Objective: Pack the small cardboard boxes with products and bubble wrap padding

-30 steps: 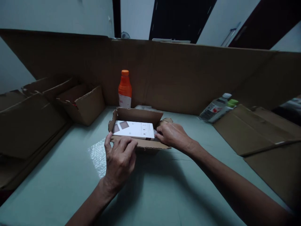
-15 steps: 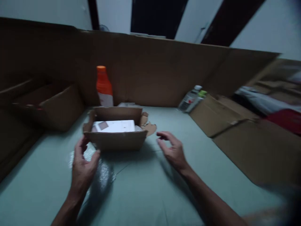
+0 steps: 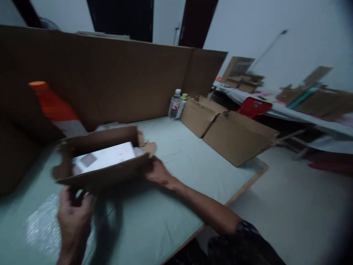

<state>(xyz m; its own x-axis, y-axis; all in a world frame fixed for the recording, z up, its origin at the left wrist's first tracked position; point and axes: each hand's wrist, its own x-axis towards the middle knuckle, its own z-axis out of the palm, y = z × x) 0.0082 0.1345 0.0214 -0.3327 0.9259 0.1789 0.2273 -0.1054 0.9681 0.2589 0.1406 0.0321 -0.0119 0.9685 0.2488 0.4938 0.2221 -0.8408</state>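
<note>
Brown cardboard fills most of the left half of the frame. A small open cardboard box (image 3: 102,173) sits at centre left, tilted, with a flat white package (image 3: 106,159) lying inside it. The left hand (image 3: 73,217) is below the box's near left corner, at the lower left of the frame; its fingers curl up against the underside of the box, though blur hides how firmly they grip. The right hand (image 3: 158,172) is at the box's right end, fingers closed against the side wall under a torn flap (image 3: 147,147).

Under the box and the left hand lies a sheet of bubble wrap (image 3: 41,224) on the pale green table (image 3: 176,154). Just behind the box, at the left of the frame, stands an orange bottle (image 3: 56,110) with a white lower band, blurred and leaning in the picture. A tall cardboard wall (image 3: 124,81) runs across the back of the table, closing off the far side.

At the upper centre, against that wall, stand a clear water bottle (image 3: 174,105) and, touching it, a bottle with a green cap (image 3: 182,103). Just right of them, two larger cardboard boxes (image 3: 228,132) rest side by side along the table's right edge, well apart from the hands. Beyond the table, at the upper right, a second surface carries a red item (image 3: 253,106) and more cardboard pieces (image 3: 242,75), all blurred.
</note>
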